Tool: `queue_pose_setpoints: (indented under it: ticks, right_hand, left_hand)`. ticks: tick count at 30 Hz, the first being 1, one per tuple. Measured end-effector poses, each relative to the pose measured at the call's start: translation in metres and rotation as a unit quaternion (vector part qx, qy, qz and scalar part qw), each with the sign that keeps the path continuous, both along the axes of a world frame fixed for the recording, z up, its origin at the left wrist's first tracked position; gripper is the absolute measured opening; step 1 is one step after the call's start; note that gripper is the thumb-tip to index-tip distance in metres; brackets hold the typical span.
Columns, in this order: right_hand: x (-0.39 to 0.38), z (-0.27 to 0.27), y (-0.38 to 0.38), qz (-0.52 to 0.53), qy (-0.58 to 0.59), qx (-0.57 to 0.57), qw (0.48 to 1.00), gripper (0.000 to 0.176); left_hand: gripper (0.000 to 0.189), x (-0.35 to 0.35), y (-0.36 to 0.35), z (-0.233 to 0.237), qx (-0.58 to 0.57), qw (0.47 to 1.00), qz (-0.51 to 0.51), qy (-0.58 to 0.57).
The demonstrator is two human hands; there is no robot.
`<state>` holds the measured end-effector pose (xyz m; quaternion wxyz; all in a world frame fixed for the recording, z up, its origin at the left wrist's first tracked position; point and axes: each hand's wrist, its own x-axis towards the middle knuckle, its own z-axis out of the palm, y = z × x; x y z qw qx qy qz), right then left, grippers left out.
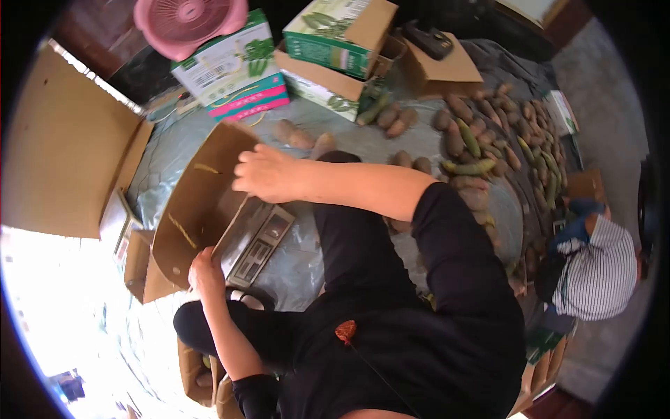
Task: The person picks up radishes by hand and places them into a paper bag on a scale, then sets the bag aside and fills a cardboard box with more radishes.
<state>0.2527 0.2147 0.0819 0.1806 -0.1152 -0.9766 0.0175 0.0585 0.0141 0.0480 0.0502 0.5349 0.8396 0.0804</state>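
Observation:
An open cardboard box (199, 199) with yellow cord pieces inside stands tilted in front of me, at or on a silver digital scale (258, 244). My left hand (207, 272) grips the near edge of the box, thumb and fingers closed over the cardboard. Across at the box's right-hand corner, my right hand (269, 173) has its fingers curled over the rim. The scale's display and buttons show beside the box; whether the box rests fully on its plate is hidden.
Brown and green elongated produce (481, 140) lies heaped at the right. Printed cartons (335, 42) and a pink basin (188, 24) stand at the back. A person in a striped shirt (597, 269) is at far right. A large cardboard flap (63, 140) rises at left.

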Motion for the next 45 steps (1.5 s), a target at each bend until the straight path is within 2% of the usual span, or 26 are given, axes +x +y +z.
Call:
queue_pose_setpoints:
  ticks: [2, 4, 6, 7, 9, 10, 11, 13, 15, 16, 17, 19, 21, 23, 28, 31, 33, 34, 36, 38, 40, 42, 43, 45]
  right_hand:
    - [0.009, 0.017, 0.003, -0.039, 0.038, -0.027, 0.998, 0.011]
    - [0.028, 0.016, 0.012, -0.076, 0.081, -0.052, 0.992, 0.014]
    - [0.054, 0.0, 0.029, -0.117, 0.202, -0.1, 0.967, 0.02]
    - [0.075, -0.005, 0.029, -0.16, 0.226, -0.159, 0.948, 0.02]
    - [0.112, -0.04, 0.034, -0.243, 0.202, -0.234, 0.919, 0.019]
    - [0.131, -0.058, 0.029, -0.278, 0.21, -0.235, 0.908, 0.015]
    - [0.149, -0.081, 0.023, -0.317, 0.174, -0.241, 0.901, 0.015]
    - [0.182, -0.128, -0.001, -0.384, 0.089, -0.349, 0.85, 0.015]
    - [0.212, -0.178, -0.039, -0.415, 0.017, -0.352, 0.839, 0.017]
    - [0.222, -0.199, -0.059, -0.43, -0.075, -0.368, 0.821, 0.017]
    - [0.229, -0.213, -0.078, -0.438, -0.166, -0.381, 0.797, 0.016]
    - [0.239, -0.233, -0.117, -0.433, -0.215, -0.412, 0.772, 0.019]
    - [0.253, -0.278, -0.146, -0.361, -0.28, -0.458, 0.762, 0.024]
    - [0.259, -0.326, -0.173, -0.343, -0.29, -0.457, 0.768, 0.024]
    - [0.257, -0.342, -0.192, -0.341, -0.297, -0.46, 0.764, 0.021]
    - [0.259, -0.343, -0.186, -0.375, -0.252, -0.447, 0.772, 0.02]
    - [0.265, -0.34, -0.181, -0.406, -0.188, -0.506, 0.737, 0.018]
    - [0.266, -0.339, -0.177, -0.408, -0.19, -0.504, 0.737, 0.018]
    - [0.27, -0.34, -0.172, -0.38, -0.23, -0.453, 0.773, 0.018]
    - [0.275, -0.347, -0.171, -0.396, -0.225, -0.443, 0.773, 0.019]
    - [0.279, -0.347, -0.17, -0.408, -0.219, -0.437, 0.771, 0.019]
    - [0.293, -0.341, -0.164, -0.548, -0.182, -0.464, 0.672, 0.02]
    - [0.302, -0.334, -0.164, -0.55, -0.183, -0.462, 0.672, 0.02]
    - [0.321, -0.315, -0.168, -0.716, -0.093, -0.408, 0.558, 0.026]
  left_hand:
    - [0.018, -0.006, -0.003, -0.022, 0.014, 1.0, -0.016, -0.001]
    - [0.018, -0.004, -0.005, -0.028, -0.027, 0.999, -0.014, 0.01]
    - [0.017, -0.005, -0.007, -0.035, -0.086, 0.996, 0.028, -0.005]
    - [0.017, -0.01, -0.008, -0.042, -0.083, 0.995, 0.06, -0.019]
    - [0.017, -0.02, -0.012, -0.047, -0.058, 0.998, 0.021, -0.008]
    - [0.018, -0.022, -0.012, -0.047, -0.05, 0.999, 0.004, -0.019]
    - [0.018, -0.022, -0.01, -0.045, -0.054, 0.998, -0.004, -0.018]
    - [0.018, -0.021, -0.011, -0.044, -0.057, 0.998, 0.022, -0.016]
    - [0.019, -0.025, -0.012, -0.048, -0.052, 0.999, 0.011, -0.01]
    - [0.019, -0.027, -0.014, -0.051, -0.036, 0.999, 0.008, -0.005]
    - [0.02, -0.026, -0.016, -0.047, -0.018, 0.999, -0.01, -0.024]
    - [0.02, -0.035, -0.02, -0.055, -0.025, 1.0, -0.019, -0.004]
    - [0.02, -0.036, -0.022, -0.056, -0.028, 0.999, -0.023, 0.016]
    - [0.02, -0.031, -0.021, -0.051, -0.048, 0.999, -0.004, -0.006]
    - [0.02, -0.032, -0.024, -0.052, -0.055, 0.998, 0.023, 0.0]
    - [0.021, -0.032, -0.026, -0.052, -0.057, 0.998, 0.028, 0.0]
    - [0.022, -0.033, -0.025, -0.054, -0.054, 0.998, 0.03, -0.005]
    - [0.023, -0.037, -0.026, -0.055, -0.053, 0.998, 0.025, -0.016]
    - [0.024, -0.039, -0.024, -0.058, -0.051, 0.998, 0.02, -0.031]
    - [0.028, -0.042, -0.025, -0.06, -0.073, 0.993, 0.046, -0.078]
    - [0.029, -0.041, -0.026, -0.057, -0.082, 0.993, 0.047, -0.072]
    - [0.028, -0.039, -0.025, -0.057, -0.092, 0.994, 0.04, -0.039]
    - [0.028, -0.04, -0.024, -0.06, -0.091, 0.994, 0.039, -0.041]
    - [0.024, -0.043, -0.027, -0.064, -0.032, 0.996, 0.025, -0.074]
